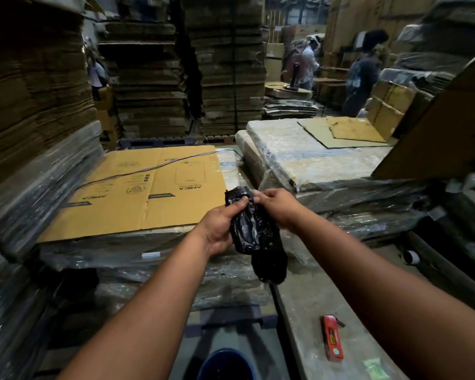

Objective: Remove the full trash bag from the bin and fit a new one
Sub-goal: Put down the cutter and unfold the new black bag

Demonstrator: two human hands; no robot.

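Observation:
A black plastic trash bag (251, 231), still bunched into a narrow folded bundle, hangs in front of me at chest height. My left hand (221, 226) grips its upper left side, thumb pressed on the top. My right hand (276, 208) pinches the top right edge with its fingertips. The bag's lower end dangles free below both hands. A blue bin (225, 364) shows its rim at the bottom edge of the view, directly below my arms; its inside looks dark.
A flat yellow cardboard sheet (148, 190) lies on a wrapped pallet ahead left. Wrapped stacks (313, 157) sit ahead right. A red box cutter (332, 338) rests on the surface at lower right. Tall cardboard stacks (33, 91) wall the left. Two people (362, 75) work at the back.

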